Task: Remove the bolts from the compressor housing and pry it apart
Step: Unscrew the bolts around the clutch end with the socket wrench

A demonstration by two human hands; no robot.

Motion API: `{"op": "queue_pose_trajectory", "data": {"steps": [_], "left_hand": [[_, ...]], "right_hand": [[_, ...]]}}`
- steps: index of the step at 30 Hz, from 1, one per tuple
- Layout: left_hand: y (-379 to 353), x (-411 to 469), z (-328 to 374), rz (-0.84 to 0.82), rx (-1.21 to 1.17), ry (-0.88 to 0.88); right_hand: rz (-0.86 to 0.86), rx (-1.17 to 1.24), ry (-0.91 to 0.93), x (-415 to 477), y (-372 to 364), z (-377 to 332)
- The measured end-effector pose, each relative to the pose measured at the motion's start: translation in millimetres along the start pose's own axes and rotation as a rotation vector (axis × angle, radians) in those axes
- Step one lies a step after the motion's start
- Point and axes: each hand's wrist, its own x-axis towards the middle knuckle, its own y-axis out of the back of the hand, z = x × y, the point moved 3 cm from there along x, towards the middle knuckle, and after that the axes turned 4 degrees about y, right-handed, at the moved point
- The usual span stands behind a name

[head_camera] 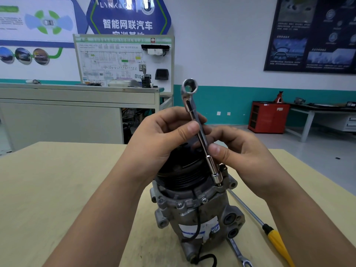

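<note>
Compressor housing [192, 209] rim bears wrench [211, 166], pinched by left hand [163, 139] and right hand [244, 151]

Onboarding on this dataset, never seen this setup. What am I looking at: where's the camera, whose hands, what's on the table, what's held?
There is no robot here. One camera worn on a person's head looks forward and down, so the two arms coming in from the bottom are the wearer's own. A compressor stands upright on a wooden table, with its black pulley on top. Both hands hold one socket wrench: the left hand pinches the shaft higher up, the right hand lower down. The wrench's lower end sits on the housing flange, and the bolt under it is hidden. To the right on the table lie a yellow-handled screwdriver and a combination wrench.
</note>
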Motion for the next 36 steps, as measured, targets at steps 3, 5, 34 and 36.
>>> {"op": "queue_pose_trajectory", "data": {"steps": [3,5,34,36], "left_hand": [[-1.0,-0.2,0.8,0.021,0.001,-0.001],[-1.2,0.0,0.7,0.036,0.009,-0.003],[-1.8,-0.6,1.7,0.026,0.060,0.010],[-1.9,-0.6,1.3,0.037,0.072,0.010]], "right_hand": [[-0.013,0.007,0.011,0.2,-1.6,-3.1],[-0.019,0.013,0.013,0.8,-2.8,-4.3],[-0.046,0.024,-0.010,0.7,-1.2,-1.3],[-0.044,0.039,-0.023,0.1,-1.4,-1.5]]}}
